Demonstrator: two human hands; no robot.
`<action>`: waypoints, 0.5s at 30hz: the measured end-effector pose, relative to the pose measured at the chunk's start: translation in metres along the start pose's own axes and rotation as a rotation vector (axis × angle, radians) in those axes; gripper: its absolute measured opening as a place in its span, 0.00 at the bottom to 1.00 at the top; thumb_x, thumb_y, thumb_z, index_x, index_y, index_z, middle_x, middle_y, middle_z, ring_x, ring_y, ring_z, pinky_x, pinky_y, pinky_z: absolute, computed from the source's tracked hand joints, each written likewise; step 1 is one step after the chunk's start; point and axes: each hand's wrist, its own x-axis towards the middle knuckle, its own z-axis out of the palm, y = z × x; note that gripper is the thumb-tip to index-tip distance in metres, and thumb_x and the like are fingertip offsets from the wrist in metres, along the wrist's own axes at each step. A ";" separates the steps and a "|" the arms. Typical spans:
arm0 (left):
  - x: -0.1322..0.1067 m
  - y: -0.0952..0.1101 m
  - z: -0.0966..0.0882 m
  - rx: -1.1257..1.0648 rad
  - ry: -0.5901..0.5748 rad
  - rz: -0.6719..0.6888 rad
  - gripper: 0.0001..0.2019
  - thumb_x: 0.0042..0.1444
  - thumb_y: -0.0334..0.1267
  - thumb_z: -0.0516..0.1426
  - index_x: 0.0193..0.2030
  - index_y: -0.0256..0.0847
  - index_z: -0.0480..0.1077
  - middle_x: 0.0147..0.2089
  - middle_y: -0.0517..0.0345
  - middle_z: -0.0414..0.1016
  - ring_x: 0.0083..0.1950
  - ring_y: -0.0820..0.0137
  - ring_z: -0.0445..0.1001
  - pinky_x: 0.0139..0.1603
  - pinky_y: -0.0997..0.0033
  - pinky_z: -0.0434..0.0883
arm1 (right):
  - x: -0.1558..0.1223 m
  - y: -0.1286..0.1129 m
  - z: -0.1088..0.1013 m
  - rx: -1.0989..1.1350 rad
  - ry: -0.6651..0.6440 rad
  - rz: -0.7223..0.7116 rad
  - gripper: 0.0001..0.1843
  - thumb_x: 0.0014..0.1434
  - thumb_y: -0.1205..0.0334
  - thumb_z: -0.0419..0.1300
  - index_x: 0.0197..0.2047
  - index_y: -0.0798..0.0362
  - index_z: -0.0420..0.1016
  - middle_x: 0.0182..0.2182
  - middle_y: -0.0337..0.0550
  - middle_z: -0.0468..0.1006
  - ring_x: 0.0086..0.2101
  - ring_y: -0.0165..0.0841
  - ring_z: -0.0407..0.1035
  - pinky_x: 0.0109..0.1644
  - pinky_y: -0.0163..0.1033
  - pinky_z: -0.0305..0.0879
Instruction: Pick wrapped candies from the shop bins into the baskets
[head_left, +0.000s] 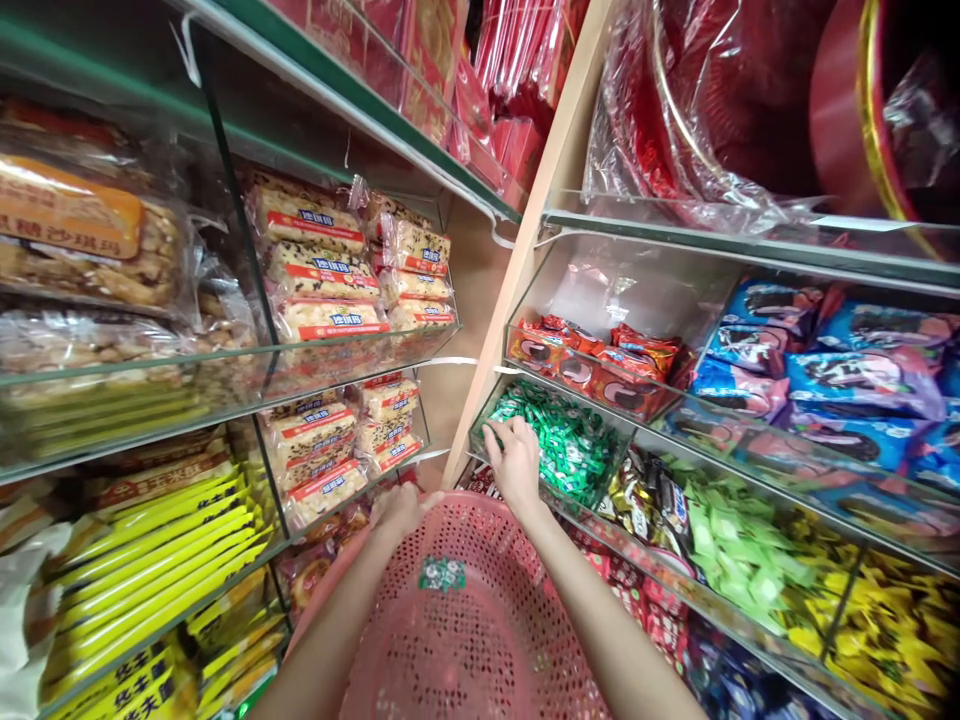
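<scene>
My right hand (pixel 514 465) reaches into a glass-fronted bin of green-wrapped sweets (pixel 562 440), its fingers resting on the sweets with nothing visibly held. My left hand (pixel 397 510) grips the rim of a pink perforated plastic basket (pixel 465 640), which has a green sticker on it. The basket hangs below both hands, close to the shelves. Its inside shows no goods, though my forearms and the frame's lower edge cut part of it off.
Glass shelves line both sides of a narrow aisle, split by a pale wooden upright (pixel 517 250). Wrapped pastry bars (pixel 319 265) and yellow packets (pixel 150 560) fill the left. Blue packets (pixel 847 370), orange-red packets (pixel 600 365) and mixed wrapped sweets (pixel 750 570) fill the right.
</scene>
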 end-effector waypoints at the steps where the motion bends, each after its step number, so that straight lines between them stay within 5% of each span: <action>1: 0.000 0.000 0.000 -0.001 -0.004 -0.002 0.33 0.52 0.64 0.42 0.38 0.37 0.74 0.47 0.37 0.75 0.49 0.50 0.73 0.46 0.59 0.68 | -0.004 -0.002 -0.002 0.083 0.017 -0.001 0.19 0.64 0.56 0.46 0.44 0.54 0.75 0.34 0.47 0.72 0.37 0.36 0.64 0.43 0.40 0.58; 5: 0.000 -0.001 0.002 -0.015 -0.005 -0.006 0.35 0.51 0.66 0.40 0.39 0.37 0.74 0.47 0.38 0.76 0.49 0.50 0.73 0.45 0.58 0.68 | -0.038 -0.011 0.004 0.464 -0.155 0.042 0.17 0.62 0.55 0.47 0.43 0.53 0.73 0.31 0.42 0.75 0.29 0.31 0.66 0.36 0.35 0.61; 9: 0.000 -0.001 0.003 -0.008 0.005 -0.006 0.35 0.51 0.66 0.41 0.39 0.37 0.74 0.46 0.37 0.76 0.49 0.51 0.73 0.45 0.59 0.68 | -0.090 -0.005 0.036 0.713 -0.408 0.261 0.14 0.57 0.54 0.52 0.39 0.53 0.72 0.28 0.39 0.72 0.26 0.29 0.62 0.31 0.34 0.59; 15: -0.004 0.003 -0.002 -0.004 -0.003 -0.007 0.32 0.52 0.63 0.44 0.41 0.36 0.74 0.47 0.37 0.75 0.51 0.49 0.72 0.46 0.59 0.68 | -0.136 0.018 0.081 0.769 -0.623 0.428 0.11 0.51 0.56 0.57 0.37 0.51 0.65 0.22 0.34 0.67 0.23 0.29 0.62 0.27 0.33 0.59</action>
